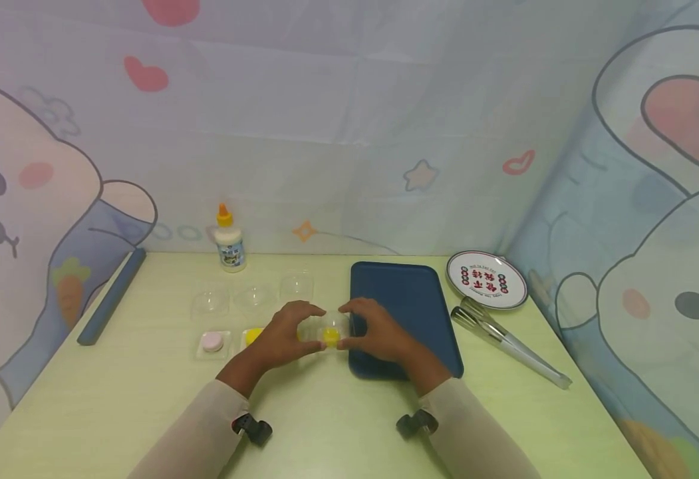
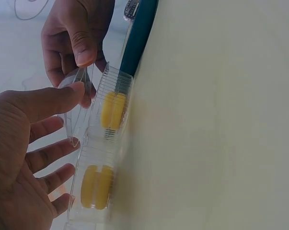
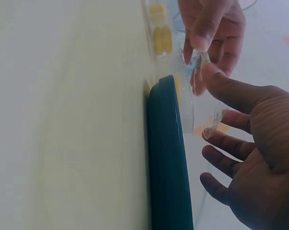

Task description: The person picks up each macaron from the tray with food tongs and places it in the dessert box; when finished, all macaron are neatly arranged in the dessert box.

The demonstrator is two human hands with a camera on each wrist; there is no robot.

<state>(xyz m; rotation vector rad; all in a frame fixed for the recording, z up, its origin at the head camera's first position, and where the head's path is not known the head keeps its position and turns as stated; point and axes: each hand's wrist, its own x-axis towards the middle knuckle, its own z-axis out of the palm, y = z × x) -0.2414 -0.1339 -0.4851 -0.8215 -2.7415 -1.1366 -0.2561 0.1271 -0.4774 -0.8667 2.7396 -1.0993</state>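
Both hands pinch a clear plastic lid (image 2: 75, 127) by its opposite edges. My left hand (image 1: 284, 338) grips its left side and my right hand (image 1: 380, 332) its right. Just beneath the lid, a yellow macaron (image 2: 113, 110) sits in a clear plastic box base (image 2: 121, 76); the lid is held slightly above this base. Beside it, closer to the left hand, another yellow macaron (image 2: 97, 187) rests in a similar base, partly covered by that hand in the head view. Further left lies a pink macaron (image 1: 212, 342) in its own clear base.
Three clear lids (image 1: 210, 305) lie behind the macarons. A glue bottle (image 1: 230, 243) stands at the back. Right of the hands is a dark blue tray (image 1: 403, 293), then an oval plate (image 1: 487, 279) and metal tongs (image 1: 517, 346). A blue-grey bar (image 1: 112, 296) lies at the left edge.
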